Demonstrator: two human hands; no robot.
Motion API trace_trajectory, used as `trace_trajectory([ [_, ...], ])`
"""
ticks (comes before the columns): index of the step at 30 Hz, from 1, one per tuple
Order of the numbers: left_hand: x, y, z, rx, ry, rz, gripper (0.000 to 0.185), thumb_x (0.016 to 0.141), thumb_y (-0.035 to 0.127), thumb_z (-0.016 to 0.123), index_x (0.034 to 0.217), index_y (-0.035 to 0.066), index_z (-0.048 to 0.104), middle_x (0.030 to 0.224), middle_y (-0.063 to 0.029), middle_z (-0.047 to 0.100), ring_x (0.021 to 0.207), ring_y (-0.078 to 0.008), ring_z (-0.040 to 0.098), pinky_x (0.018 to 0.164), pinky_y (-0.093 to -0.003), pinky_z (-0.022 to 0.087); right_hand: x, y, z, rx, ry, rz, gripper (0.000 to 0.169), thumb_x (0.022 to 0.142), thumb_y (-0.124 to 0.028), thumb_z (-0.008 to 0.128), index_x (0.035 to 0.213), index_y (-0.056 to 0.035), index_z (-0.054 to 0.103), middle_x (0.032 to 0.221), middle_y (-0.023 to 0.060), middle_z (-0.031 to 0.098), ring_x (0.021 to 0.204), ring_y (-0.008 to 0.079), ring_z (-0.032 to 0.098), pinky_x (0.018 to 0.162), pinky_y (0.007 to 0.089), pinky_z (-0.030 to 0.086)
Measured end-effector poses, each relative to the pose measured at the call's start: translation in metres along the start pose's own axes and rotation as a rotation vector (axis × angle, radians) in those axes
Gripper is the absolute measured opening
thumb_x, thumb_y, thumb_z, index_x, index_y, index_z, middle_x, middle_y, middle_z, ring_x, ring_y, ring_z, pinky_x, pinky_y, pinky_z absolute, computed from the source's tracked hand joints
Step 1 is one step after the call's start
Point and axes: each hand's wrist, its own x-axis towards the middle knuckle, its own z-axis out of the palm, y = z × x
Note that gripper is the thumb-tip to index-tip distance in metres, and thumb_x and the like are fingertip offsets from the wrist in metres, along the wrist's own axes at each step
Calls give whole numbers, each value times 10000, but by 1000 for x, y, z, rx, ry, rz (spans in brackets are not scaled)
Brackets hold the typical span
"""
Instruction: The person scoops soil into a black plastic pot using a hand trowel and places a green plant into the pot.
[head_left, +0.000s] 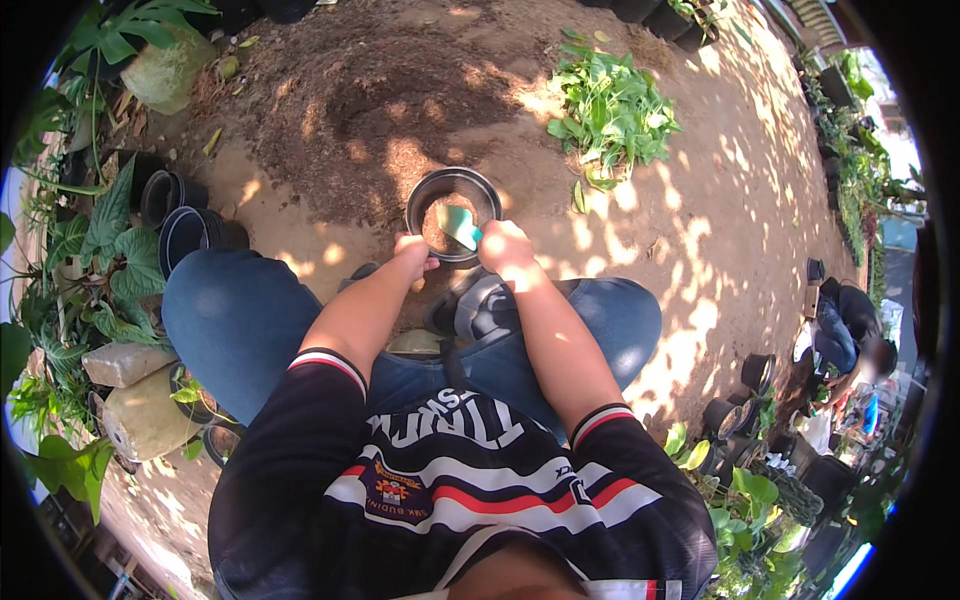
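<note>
Between my knees stands a round black plastic plant pot (454, 177) with brown soil (441, 241) inside. My left hand (417, 253) grips the pot's near left rim. On the other side, my right hand (505, 246) is closed around the handle of a teal hand trowel (456, 223). The trowel's blade lies inside the pot, over the soil; its handle is mostly hidden in my fist. Just beyond the pot spreads a mound of loose dark soil (360, 127) on the ground.
A heap of leafy green cuttings (619, 112) lies at the far right. Nested empty black pots (184, 232) sit by my left knee, near a concrete block (127, 364) and broad-leaved plants (112, 217). Another person (855, 322) crouches at the right, behind more black pots (724, 416).
</note>
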Motion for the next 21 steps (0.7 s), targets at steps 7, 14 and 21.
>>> trace_trajectory([
  [7,-15,-11,19,50,-232,-135,227,902,155,353,963,-12,493,805,-168,586,657,-262,596,600,-341,540,5,2,4,-12,20,66,194,732,-130,516,834,-9,628,834,218,603,843,349,587,741,408,469],
  [14,27,-18,9,-152,-384,-130,235,910,179,346,927,15,514,808,-146,588,675,-231,592,628,-334,530,6,-6,11,-7,78,118,178,731,-123,507,824,-28,626,835,202,608,834,344,593,726,409,473],
  [21,-12,-6,20,52,-281,-102,301,921,225,313,938,-21,487,855,-146,590,717,-235,594,640,-333,526,3,-4,11,-25,-85,98,173,731,-107,520,836,-30,635,847,194,613,847,343,593,748,397,473],
])
